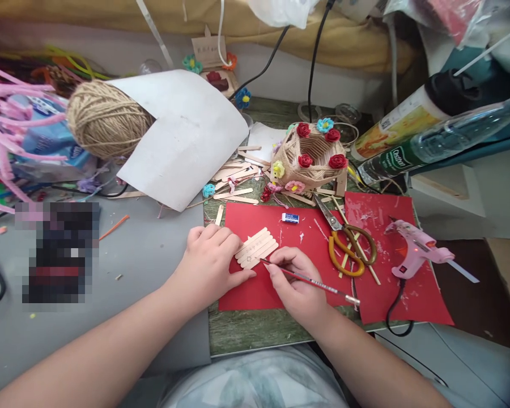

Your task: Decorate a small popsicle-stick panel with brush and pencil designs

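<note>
A small panel of craft sticks [258, 249] laid side by side rests on red paper [318, 283], with faint pencil marks on it. My left hand [215, 258] grips the panel's left end, fingers along the far side and thumb at the near side. Pinched in my right hand [300, 286] is a red and black pencil [310, 279], its tip at the panel's lower right part. Just beyond the panel lies a white and blue eraser [290, 218]. Scissors with tan handles [344, 241] lie to the right of my right hand.
A pink glue gun [419, 249] sits on the right red sheet. Behind stand a twine-wrapped flower basket [310, 158], loose craft sticks [238, 175], white paper [187, 130] and a twine ball [108, 119]. A plastic bottle [433, 144] and a tumbler [403, 119] are at right.
</note>
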Motion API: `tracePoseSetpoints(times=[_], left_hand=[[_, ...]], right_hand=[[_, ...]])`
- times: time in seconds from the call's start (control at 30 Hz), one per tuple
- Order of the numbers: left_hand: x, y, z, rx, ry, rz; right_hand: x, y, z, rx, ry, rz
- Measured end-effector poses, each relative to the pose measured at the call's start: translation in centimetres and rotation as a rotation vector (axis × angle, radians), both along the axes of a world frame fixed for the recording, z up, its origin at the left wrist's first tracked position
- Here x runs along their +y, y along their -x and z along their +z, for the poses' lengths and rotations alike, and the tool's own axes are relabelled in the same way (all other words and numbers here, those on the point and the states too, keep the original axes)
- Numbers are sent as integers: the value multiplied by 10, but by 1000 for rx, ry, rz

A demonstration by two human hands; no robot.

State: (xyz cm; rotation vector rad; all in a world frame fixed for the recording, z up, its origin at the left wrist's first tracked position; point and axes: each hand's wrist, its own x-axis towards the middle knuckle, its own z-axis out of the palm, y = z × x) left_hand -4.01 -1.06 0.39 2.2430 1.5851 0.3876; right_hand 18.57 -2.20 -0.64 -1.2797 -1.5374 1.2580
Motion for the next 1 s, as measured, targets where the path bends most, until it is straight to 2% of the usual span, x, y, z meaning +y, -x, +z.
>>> tracePoseSetpoints(times=[0.17, 0.4, 0.6, 1.0], left_hand=[[-2, -4, -2, 60, -8, 9], [-4, -5, 0, 53, -11, -4], [-2, -7, 3, 44, 18, -4], [0, -8, 2, 23, 59, -1]], right_hand=[[-4, 4, -3, -17, -50, 101], [-7, 2, -5, -49, -143, 90], [-6, 4, -7, -58, -74, 118], [-2, 7, -7, -111, -138, 161]])
